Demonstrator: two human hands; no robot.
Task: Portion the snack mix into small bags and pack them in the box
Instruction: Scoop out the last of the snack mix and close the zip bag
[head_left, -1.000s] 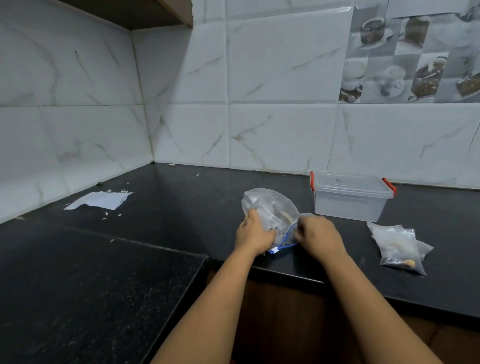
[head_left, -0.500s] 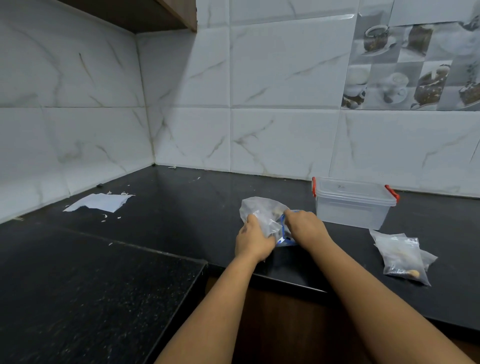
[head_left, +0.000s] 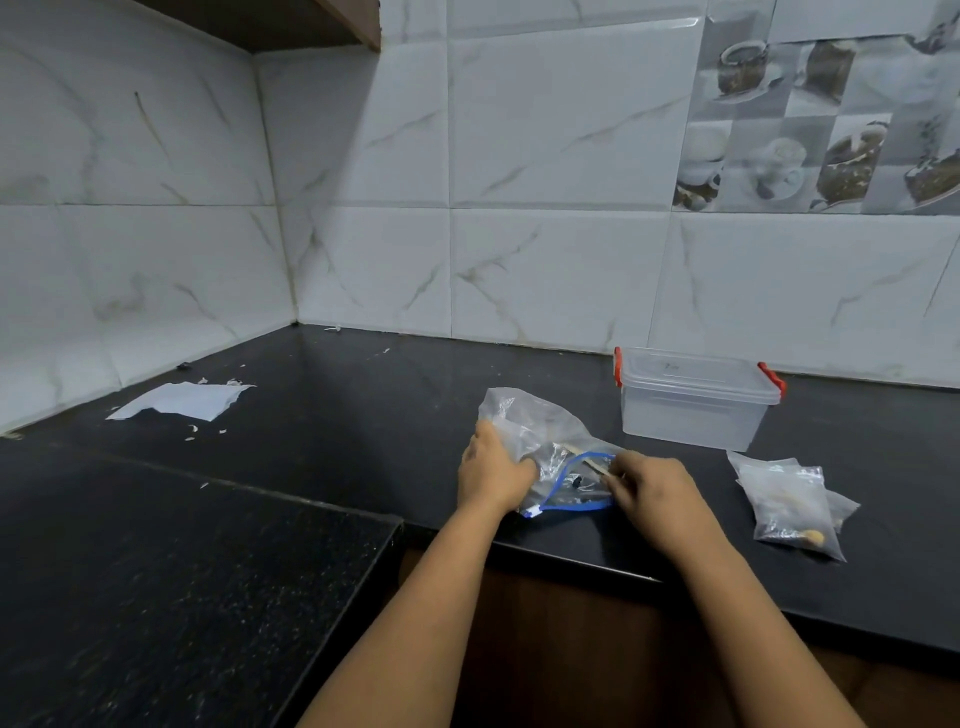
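Note:
A large clear zip bag (head_left: 535, 431) with a blue zipper rim lies on the black counter (head_left: 337, 415), its mouth gaping toward me. My left hand (head_left: 493, 470) grips the bag's left side. My right hand (head_left: 649, 486) pinches a thin tan stick (head_left: 587, 461) at the bag's open mouth; its far end reaches into the bag. To the right lie small filled clear bags (head_left: 789, 501) with snack mix inside. Behind them stands a clear plastic box (head_left: 693, 402) with red clips, lid on.
A torn white paper (head_left: 182, 401) with crumbs lies at the back left. Tiled walls close the counter at the back and left. A second, speckled counter section (head_left: 156, 597) lies at the lower left, and the counter's front edge runs just under my wrists.
The bag's mouth has been pulled wider open and the bag lies flatter. My right hand moved from the zipper edge to pinching the stick at the opening.

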